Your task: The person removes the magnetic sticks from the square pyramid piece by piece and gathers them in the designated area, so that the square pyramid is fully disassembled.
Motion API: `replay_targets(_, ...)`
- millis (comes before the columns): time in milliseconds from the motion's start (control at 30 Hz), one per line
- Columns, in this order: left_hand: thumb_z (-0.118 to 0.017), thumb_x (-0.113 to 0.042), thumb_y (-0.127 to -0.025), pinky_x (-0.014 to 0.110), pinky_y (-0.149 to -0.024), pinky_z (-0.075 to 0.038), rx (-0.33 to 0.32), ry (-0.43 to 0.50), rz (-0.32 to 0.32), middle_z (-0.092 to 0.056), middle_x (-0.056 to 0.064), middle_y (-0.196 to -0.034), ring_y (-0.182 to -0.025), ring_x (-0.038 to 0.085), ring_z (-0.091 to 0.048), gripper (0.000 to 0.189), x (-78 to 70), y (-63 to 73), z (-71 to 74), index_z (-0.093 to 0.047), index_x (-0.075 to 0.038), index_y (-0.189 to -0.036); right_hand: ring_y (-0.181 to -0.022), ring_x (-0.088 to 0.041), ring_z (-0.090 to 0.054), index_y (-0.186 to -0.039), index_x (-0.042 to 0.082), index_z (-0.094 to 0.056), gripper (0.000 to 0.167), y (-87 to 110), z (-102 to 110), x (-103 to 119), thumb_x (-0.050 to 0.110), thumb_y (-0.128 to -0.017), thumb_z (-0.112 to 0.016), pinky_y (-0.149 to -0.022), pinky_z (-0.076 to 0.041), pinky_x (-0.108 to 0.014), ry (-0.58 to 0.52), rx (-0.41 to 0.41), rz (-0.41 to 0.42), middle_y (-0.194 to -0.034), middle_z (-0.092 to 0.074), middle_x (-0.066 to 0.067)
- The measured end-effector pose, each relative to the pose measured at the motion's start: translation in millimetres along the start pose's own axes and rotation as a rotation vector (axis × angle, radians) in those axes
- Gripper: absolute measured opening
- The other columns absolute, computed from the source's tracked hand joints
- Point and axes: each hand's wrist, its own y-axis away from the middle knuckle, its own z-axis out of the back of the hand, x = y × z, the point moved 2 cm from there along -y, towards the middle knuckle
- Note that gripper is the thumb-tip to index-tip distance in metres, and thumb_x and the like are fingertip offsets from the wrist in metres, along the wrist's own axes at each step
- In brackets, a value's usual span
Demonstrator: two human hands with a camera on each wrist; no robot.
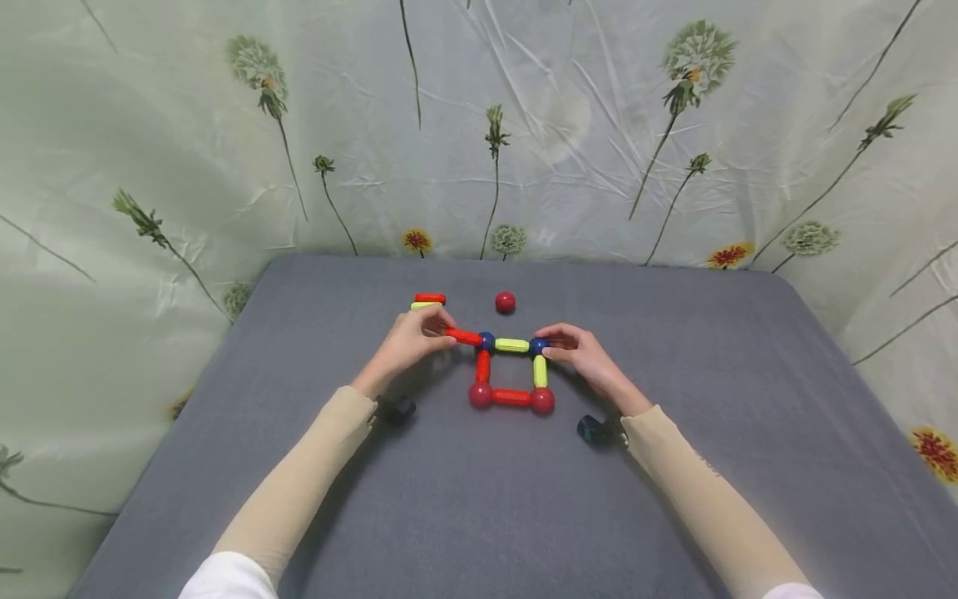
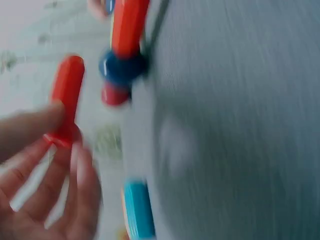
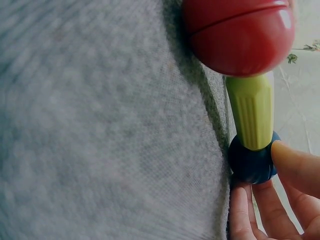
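Note:
A square of magnetic rods and balls lies on the grey table. Its far corners are a left blue ball (image 1: pixel 487 341) and a right blue ball (image 1: pixel 539 347); its near corners are red balls (image 1: pixel 481 395). Between thumb and fingers, my left hand (image 1: pixel 410 343) pinches a red rod (image 2: pixel 67 97) beside the left blue ball. A gap shows between rod and ball in the left wrist view. My right hand (image 1: pixel 587 358) grips the right blue ball, to which a yellow-green rod (image 3: pixel 252 112) is joined. Red rods (image 1: pixel 512 398) form the near and left sides.
A loose red ball (image 1: pixel 505 302) sits beyond the square. Behind my left hand lie another red rod (image 1: pixel 430 298) and a yellow-green one (image 1: pixel 426 306); a light-blue rod (image 2: pixel 139 210) shows in the left wrist view. A flowered curtain (image 1: pixel 449 166) hangs at the table's far edge.

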Motion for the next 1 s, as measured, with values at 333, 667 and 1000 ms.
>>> replay_targets(333, -0.071, 0.0, -0.082, 0.038, -0.073, -0.045, -0.174, -0.215, 0.226, -0.061, 0.016, -0.091, -0.086, 0.029, -0.056, 0.016, 36.7, -8.5, 34.9, -0.061, 0.002, -0.095, -0.105, -0.028, -0.054, -0.123, -0.006, -0.057, 0.032, 1.1, -0.6, 1.1, 0.002, -0.092, -0.06, -0.093, -0.041, -0.037, -0.007, -0.001, 0.01, -0.123, -0.056, -0.022)
replay_targets(667, -0.064, -0.007, -0.09, 0.042, -0.085, -0.046, 0.105, -0.197, -0.096, -0.057, 0.016, -0.109, -0.095, 0.029, -0.058, 0.022, 10.8, -19.0, 0.5, -0.058, -0.003, -0.111, -0.106, -0.028, -0.054, -0.123, -0.005, -0.057, 0.031, 1.6, 1.3, 0.3, 0.002, -0.093, -0.059, -0.093, -0.041, -0.037, -0.002, -0.007, -0.003, -0.123, -0.056, -0.021)
replay_targets(1000, -0.06, -0.009, -0.091, 0.032, -0.078, -0.044, 0.398, -0.412, -0.154, -0.053, 0.004, -0.098, -0.093, 0.02, -0.048, 0.013, -16.5, -32.5, -45.2, -0.064, -0.014, -0.103, -0.108, -0.028, -0.053, -0.123, -0.005, -0.058, 0.032, 5.0, 1.4, -2.5, 0.004, -0.092, -0.06, -0.096, -0.039, -0.041, 0.008, 0.017, 0.007, -0.123, -0.057, -0.021)
